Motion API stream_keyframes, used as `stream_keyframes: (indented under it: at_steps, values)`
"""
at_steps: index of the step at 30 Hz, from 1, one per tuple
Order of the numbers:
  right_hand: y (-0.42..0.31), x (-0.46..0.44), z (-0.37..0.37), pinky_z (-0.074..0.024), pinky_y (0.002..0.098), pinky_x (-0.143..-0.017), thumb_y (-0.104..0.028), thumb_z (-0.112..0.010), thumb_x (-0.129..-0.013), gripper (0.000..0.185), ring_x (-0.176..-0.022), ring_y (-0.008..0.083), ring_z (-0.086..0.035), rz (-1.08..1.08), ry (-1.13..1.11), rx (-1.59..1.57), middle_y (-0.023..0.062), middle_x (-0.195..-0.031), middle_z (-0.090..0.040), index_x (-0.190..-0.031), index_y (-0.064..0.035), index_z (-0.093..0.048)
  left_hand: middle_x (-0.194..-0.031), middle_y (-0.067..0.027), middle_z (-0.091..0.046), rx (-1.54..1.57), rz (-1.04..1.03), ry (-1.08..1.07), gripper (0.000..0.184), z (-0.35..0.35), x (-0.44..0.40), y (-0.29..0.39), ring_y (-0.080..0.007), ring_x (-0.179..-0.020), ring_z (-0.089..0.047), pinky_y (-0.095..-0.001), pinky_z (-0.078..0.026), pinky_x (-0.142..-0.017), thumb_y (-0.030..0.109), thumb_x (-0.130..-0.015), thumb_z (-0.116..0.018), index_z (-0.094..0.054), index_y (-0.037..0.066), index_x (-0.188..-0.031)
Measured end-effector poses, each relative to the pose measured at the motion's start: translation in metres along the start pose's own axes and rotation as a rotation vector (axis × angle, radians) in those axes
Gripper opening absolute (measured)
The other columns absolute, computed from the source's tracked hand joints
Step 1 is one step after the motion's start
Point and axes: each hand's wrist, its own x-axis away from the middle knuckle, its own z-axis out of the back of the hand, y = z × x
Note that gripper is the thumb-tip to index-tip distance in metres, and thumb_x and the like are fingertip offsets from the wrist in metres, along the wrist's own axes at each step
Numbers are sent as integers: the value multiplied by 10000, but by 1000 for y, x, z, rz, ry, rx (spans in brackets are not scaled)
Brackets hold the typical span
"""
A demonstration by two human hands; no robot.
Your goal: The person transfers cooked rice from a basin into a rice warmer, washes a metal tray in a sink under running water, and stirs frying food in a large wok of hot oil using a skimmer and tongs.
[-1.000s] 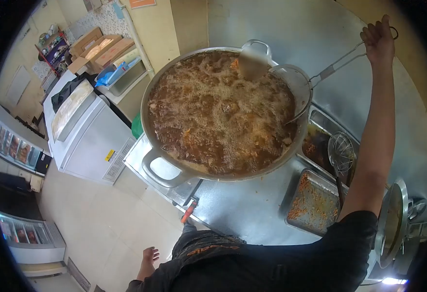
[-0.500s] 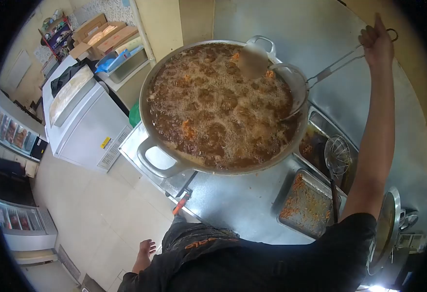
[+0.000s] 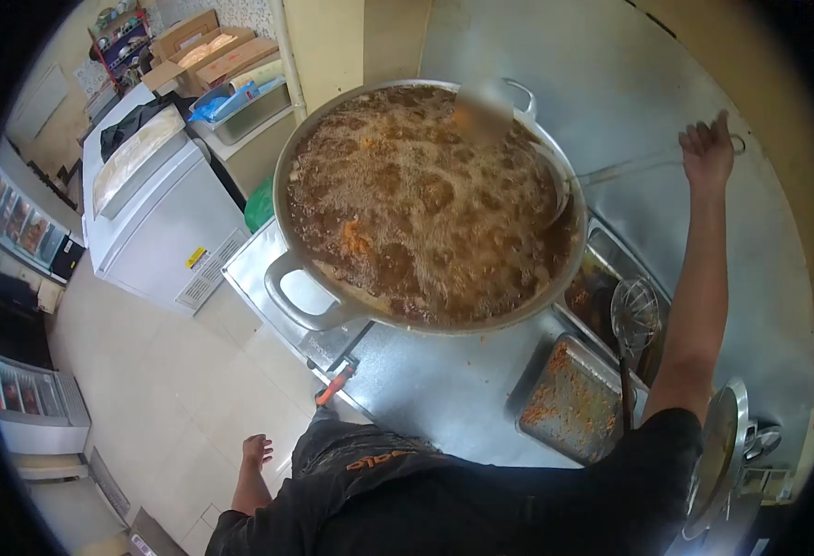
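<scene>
My right hand is closed around the end of a long-handled wire skimmer, arm stretched far out to the right. The skimmer's head lies at the right side of a wide metal pot, partly sunk in brown, bubbling oil. An orange-brown fried piece floats on the left of the oil, and dark lumps show under the foam. A blurred patch hides the pot's back right. My left hand hangs low at my side over the floor, holding nothing, fingers loosely apart.
Right of the pot are a metal tray with crumbs, a deeper pan and a second wire strainer. A round metal lid or pan stands farther right. A white chest freezer and boxes are to the left.
My right hand has moved down in the view, and the skimmer's handle lies flatter. Its head sits deeper in the oil. My left hand has shifted slightly up and left.
</scene>
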Motion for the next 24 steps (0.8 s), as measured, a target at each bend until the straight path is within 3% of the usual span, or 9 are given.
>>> stream_keyframes:
  at_steps: [1, 8, 12, 15, 24]
  values:
    - [0, 6, -1, -226, 270, -465, -299, -572, -916, 444, -496, 123, -216, 14, 67, 7, -30, -543, -218, -599, -136, -308, -959, -94, -627, -9, 13, 9, 348, 0, -1, -4, -237, -767, -599, -412, -479, -670, 231, -859, -487, -528, 80, -1170]
    - [14, -18, 55, -189, 266, -464, -389, -518, -928, 483, -472, 112, -149, -77, -262, -152, -31, -513, -148, -582, -152, -277, -906, -90, -636, 30, 130, -49, 278, 7, -25, -63, -244, -693, -604, -423, -484, -609, 181, -866, -480, -543, 72, -1114]
    - [28, -8, 50, -187, 264, -460, -390, -499, -936, 485, -468, 108, -153, -44, -179, -127, -32, -506, -138, -582, -148, -272, -898, -97, -641, -140, 151, -48, 273, -2, -32, -73, -248, -698, -608, -441, -493, -614, 173, -863, -470, -547, 61, -1100]
    - [27, -8, 54, -192, 262, -458, -393, -503, -931, 486, -464, 110, -156, -42, -107, -114, -30, -502, -138, -583, -145, -273, -903, -98, -642, -23, 137, 6, 269, -10, -28, -68, -252, -703, -610, -444, -495, -611, 185, -856, -478, -562, 58, -1079]
    - [48, -15, 63, -197, 274, -454, -400, -492, -931, 496, -447, 124, -150, -80, -91, -111, -21, -488, -140, -560, -140, -291, -884, -95, -631, -59, 77, 5, 301, -6, -23, -27, -234, -663, -595, -422, -485, -582, 179, -830, -476, -563, 54, -1089]
